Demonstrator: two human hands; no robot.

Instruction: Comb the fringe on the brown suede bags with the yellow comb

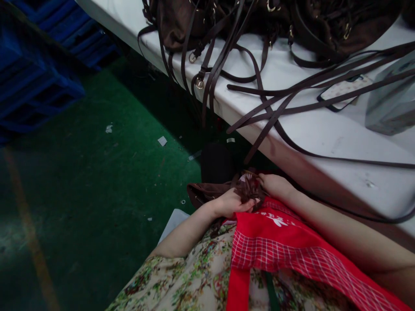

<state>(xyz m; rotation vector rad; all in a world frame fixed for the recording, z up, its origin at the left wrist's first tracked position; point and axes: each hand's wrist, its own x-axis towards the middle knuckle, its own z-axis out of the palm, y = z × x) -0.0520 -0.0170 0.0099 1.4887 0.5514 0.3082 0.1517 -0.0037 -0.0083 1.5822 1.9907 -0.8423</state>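
Dark-brown bag (205,193) at the lap, in front of a red apron (275,221). Left hand (231,203): fingers curled around its bunched brown material. Right hand (275,185) at the bunch's far side, fingertips partly hidden; cannot tell whether they grip. Beyond, white table (327,134): brown straps (282,92) overhanging the edge, more brown bags (177,26) behind. Blue pallets (35,82) off left on green floor (123,172).

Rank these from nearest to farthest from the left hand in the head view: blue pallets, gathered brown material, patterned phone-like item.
1. Gathered brown material: in the left hand.
2. Patterned phone-like item: on the white table, upper right.
3. Blue pallets: on the green floor, upper left.
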